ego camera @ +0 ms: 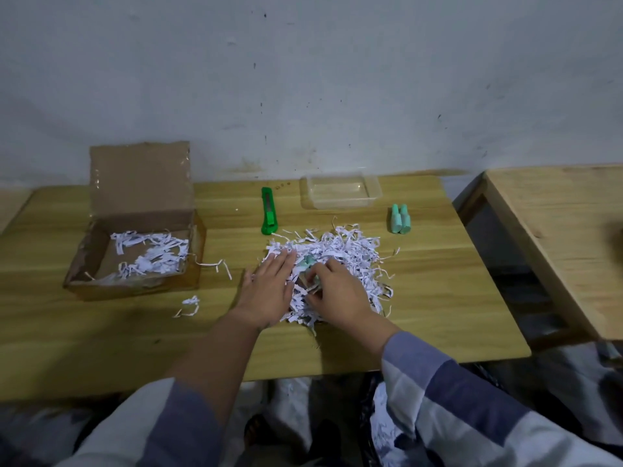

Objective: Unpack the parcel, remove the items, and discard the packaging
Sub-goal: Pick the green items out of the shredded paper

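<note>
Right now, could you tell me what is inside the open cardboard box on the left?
The cardboard box holds only loose white shredded paper scattered over its bare brown floor. No item shows among it, though the shreds could cover something small beneath them.

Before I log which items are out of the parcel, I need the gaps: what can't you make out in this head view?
- Mint item in the shredded paper pile: mostly buried; kind unclear.
- What the right hand pinches: hidden by its fingers and paper strips.
- Cardboard box: paper strips cover part of its floor; anything beneath is hidden.
- Under the left hand: covered by the palm.
- Clear plastic container: too faint to tell its contents.
</note>
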A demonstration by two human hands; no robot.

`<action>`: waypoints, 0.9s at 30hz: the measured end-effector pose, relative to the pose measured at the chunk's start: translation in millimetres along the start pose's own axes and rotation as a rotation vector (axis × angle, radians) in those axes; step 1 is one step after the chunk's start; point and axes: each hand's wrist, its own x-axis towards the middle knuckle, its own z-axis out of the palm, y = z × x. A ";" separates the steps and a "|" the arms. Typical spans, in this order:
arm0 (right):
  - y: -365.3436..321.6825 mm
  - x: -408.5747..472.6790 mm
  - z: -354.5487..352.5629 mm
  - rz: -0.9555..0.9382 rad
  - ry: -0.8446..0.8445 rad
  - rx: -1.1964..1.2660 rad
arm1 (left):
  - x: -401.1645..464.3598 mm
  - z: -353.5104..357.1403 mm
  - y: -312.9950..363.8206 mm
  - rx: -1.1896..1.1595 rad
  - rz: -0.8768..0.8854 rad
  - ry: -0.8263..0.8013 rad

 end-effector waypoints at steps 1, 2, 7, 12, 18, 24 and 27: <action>0.6 0.2 -1.4 0.025 -0.003 -0.038 | -1.1 -0.3 -1.1 0.001 -0.015 -0.015; 1.6 1.0 -2.1 0.066 -0.019 -0.065 | -2.2 -0.3 -1.9 -0.004 -0.024 -0.027; -0.4 8.1 -7.7 0.257 -0.169 -0.024 | -3.0 0.6 1.6 -0.039 -0.054 -0.041; -8.0 19.4 -1.4 0.270 -0.103 -0.148 | -2.7 2.7 4.4 -0.035 -0.075 -0.039; -3.7 22.3 -13.0 0.363 -0.166 -0.031 | -4.1 -0.7 7.0 0.004 -0.074 -0.078; 8.8 21.8 -45.7 0.386 -0.133 0.256 | 0.4 -6.9 12.9 0.067 -0.057 -0.135; 12.9 26.8 -61.3 0.344 -0.056 0.434 | -0.2 -12.9 20.5 -0.011 -0.022 -0.010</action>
